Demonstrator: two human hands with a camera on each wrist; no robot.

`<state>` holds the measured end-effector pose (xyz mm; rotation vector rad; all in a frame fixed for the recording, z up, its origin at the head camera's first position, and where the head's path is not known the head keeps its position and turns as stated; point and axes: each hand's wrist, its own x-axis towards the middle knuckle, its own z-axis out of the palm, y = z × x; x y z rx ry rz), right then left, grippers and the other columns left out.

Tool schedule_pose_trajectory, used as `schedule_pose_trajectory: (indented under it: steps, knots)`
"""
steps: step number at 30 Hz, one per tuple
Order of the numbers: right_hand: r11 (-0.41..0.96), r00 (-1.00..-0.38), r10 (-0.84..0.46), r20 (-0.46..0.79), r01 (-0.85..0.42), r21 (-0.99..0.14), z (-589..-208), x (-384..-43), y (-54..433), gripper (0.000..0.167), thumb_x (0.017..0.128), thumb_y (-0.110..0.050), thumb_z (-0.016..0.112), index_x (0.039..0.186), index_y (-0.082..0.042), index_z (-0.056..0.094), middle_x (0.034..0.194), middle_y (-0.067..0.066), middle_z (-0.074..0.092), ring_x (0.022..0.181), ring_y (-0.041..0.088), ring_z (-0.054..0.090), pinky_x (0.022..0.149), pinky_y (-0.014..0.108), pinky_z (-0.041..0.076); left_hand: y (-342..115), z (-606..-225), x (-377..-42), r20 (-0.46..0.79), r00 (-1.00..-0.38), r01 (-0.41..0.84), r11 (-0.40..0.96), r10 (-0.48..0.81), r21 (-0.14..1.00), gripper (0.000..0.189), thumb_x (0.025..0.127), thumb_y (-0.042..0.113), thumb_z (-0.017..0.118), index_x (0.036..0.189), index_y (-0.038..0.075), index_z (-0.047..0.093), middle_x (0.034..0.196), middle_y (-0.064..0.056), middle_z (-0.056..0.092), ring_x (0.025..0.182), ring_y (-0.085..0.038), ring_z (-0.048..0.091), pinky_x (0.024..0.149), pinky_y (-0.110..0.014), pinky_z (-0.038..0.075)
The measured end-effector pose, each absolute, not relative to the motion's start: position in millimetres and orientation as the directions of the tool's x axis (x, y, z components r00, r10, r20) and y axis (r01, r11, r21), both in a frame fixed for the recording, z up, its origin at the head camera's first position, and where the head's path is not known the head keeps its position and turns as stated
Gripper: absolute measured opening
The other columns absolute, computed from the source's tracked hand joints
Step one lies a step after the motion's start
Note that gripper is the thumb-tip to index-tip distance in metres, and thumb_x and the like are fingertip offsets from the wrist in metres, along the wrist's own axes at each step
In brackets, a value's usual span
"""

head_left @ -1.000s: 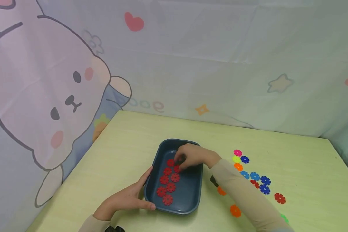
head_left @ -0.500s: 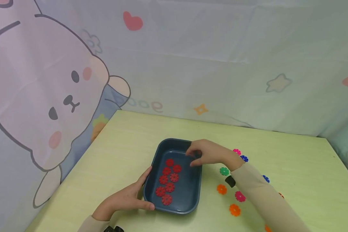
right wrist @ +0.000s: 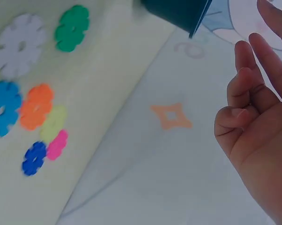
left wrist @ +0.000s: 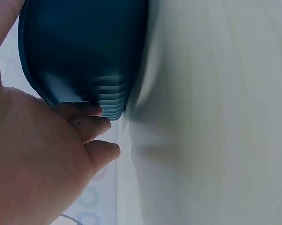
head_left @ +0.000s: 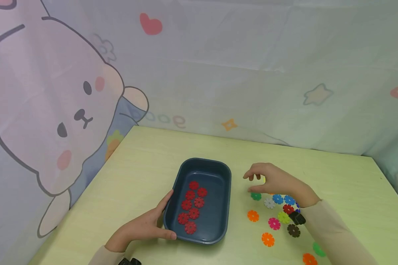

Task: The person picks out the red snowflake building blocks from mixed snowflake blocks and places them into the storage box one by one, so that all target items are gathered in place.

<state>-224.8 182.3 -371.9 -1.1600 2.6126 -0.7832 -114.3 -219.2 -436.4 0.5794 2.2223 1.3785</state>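
A dark blue tray (head_left: 219, 221) stands on the table, with several red notched plastic discs (head_left: 199, 202) lying flat along its left half. My left hand (head_left: 146, 225) holds the tray's near left corner, thumb at the near rim and forefinger along the left side. In the left wrist view, bent fingers (left wrist: 96, 126) of this hand rest against the tray's outer wall (left wrist: 85, 51). To the right of the tray, my right hand (head_left: 278, 180) hovers over the table, thumb and fingers apart, holding nothing. Below its thumb lies a green disc (head_left: 256, 196).
Right of the tray lie loose discs in mixed colours, among them orange (head_left: 253, 216), pink (head_left: 274, 223), white (head_left: 269, 202), blue (head_left: 278, 198) and brown (head_left: 293, 230). The right forearm covers part of them. A printed cloth (head_left: 252, 73) hangs behind the table.
My right hand has lifted out of the tray and moved right, over the loose discs. The red discs stay in the tray. The left hand has kept its place.
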Motion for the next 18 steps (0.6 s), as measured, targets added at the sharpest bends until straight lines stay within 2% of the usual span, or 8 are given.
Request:
schedule_pose_trajectory:
  steps: [9, 18]
  knots:
    - [0.608, -0.75, -0.658, 0.069, -0.583, -0.539, -380, -204, 218, 0.03, 0.085, -0.031, 0.075, 0.108, -0.012, 0.068, 0.092, -0.011, 0.058, 0.086, 0.008, 0.049, 0.07, 0.026, 0.048, -220, -435, -114, -0.161, -0.81, 0.129, 0.439, 0.563, 0.889, 0.119, 0.081, 0.031, 0.079, 0.155, 0.021, -0.013, 0.161, -0.015, 0.0, 0.147, -0.036, 0.006, 0.111, -0.059, 0.016]
    - [0.608, -0.791, -0.591, 0.159, -0.566, -0.557, -403, -185, 251, 0.027, 0.083, -0.023, 0.077, 0.105, -0.011, 0.065, 0.093, -0.004, 0.062, 0.082, 0.012, 0.05, 0.067, 0.027, 0.048, -220, -435, -114, -0.166, -0.81, 0.123, 0.44, 0.563, 0.89, 0.119, 0.08, 0.031, 0.08, 0.155, 0.019, -0.013, 0.161, -0.017, 0.0, 0.146, -0.038, 0.006, 0.11, -0.062, 0.015]
